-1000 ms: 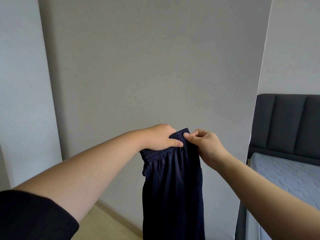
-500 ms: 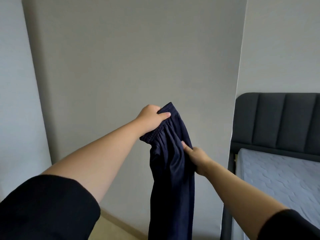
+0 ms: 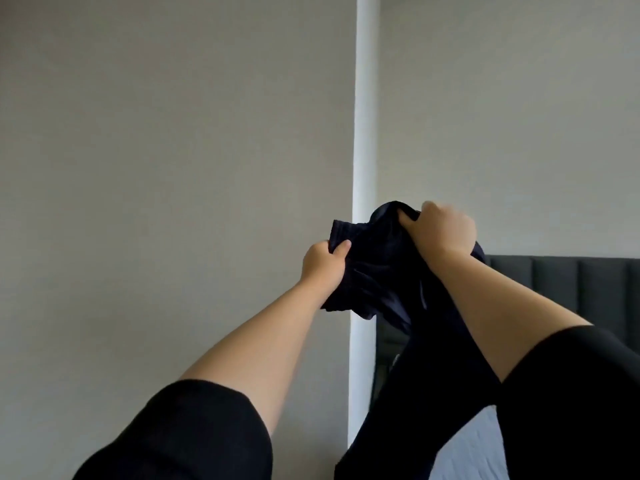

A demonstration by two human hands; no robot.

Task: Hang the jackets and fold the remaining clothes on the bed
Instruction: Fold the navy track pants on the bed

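**Head view.** Nearest, our bare forearms reached up and forward. Our left hand (image 3: 323, 263) clamped the ribbed waistband of the navy trousers (image 3: 374, 271), with the thumb pressed over the fabric. Our right hand (image 3: 446, 230) gripped a bunched fold higher up, fingers curled tight. We judged that the garment was held aloft so its legs could hang straight for folding (they trailed towards the mattress (image 3: 474, 452)). Beyond stood the dark headboard (image 3: 571, 282) and grey wall (image 3: 173, 133).

The person's loose, plain black fabric left sleeve (image 3: 180, 434) and matching right sleeve (image 3: 581, 393) are short, ending near the elbows; forearms are bare to the left hand (image 3: 322, 265) and right hand (image 3: 446, 230).
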